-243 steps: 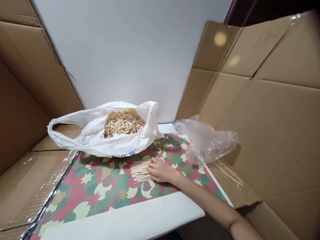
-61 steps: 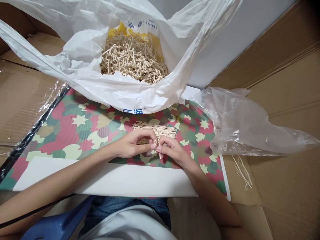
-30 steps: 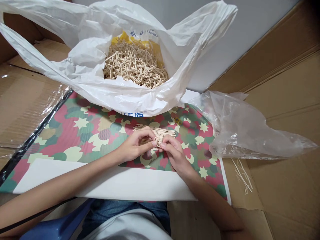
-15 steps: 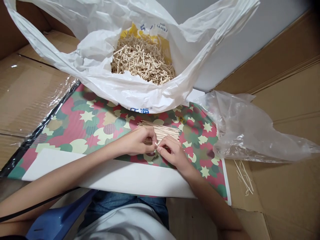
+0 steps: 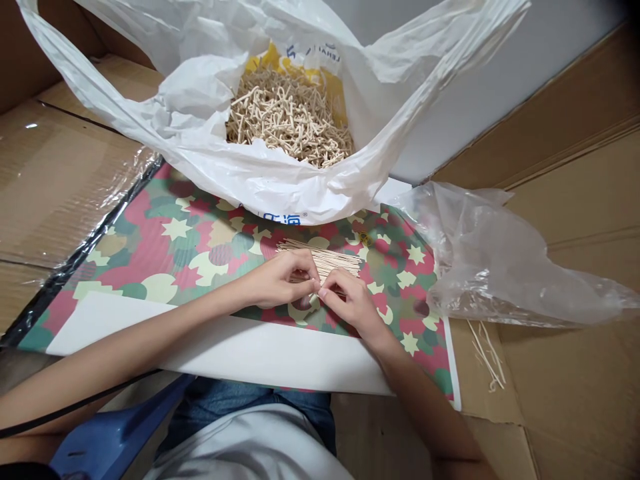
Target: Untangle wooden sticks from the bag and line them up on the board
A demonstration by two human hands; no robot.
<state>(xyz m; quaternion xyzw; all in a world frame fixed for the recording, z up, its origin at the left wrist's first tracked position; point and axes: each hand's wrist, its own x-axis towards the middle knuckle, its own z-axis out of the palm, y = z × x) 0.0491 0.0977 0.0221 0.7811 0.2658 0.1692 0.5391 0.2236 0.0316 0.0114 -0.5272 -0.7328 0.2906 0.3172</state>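
Note:
My left hand (image 5: 287, 279) and my right hand (image 5: 351, 300) meet at the fingertips over the board, both closed in a pinch. Between them is a small piece of pale strand (image 5: 314, 299), its short end poking out below the fingers; most of it is hidden. Right behind my hands lies a bundle of thin, straight, cream-coloured sticks (image 5: 325, 257), partly covered by my fingers. Farther back stands a wide-mouthed white plastic bag (image 5: 200, 147), full of short, bent and knotted pale strands (image 5: 293, 123).
The board (image 5: 175, 257) has a camouflage print, with a white strip (image 5: 240, 347) along its front edge. At the right lies a clear plastic bag (image 5: 500, 260), with a few loose strands (image 5: 487, 353) on cardboard (image 5: 565, 373) in front of it. A blue stool (image 5: 115, 427) is at lower left.
My fingertips have shifted slightly to the right and drawn closer together on the pale strand, whose short end now points downward. The bag and stick bundle look the same.

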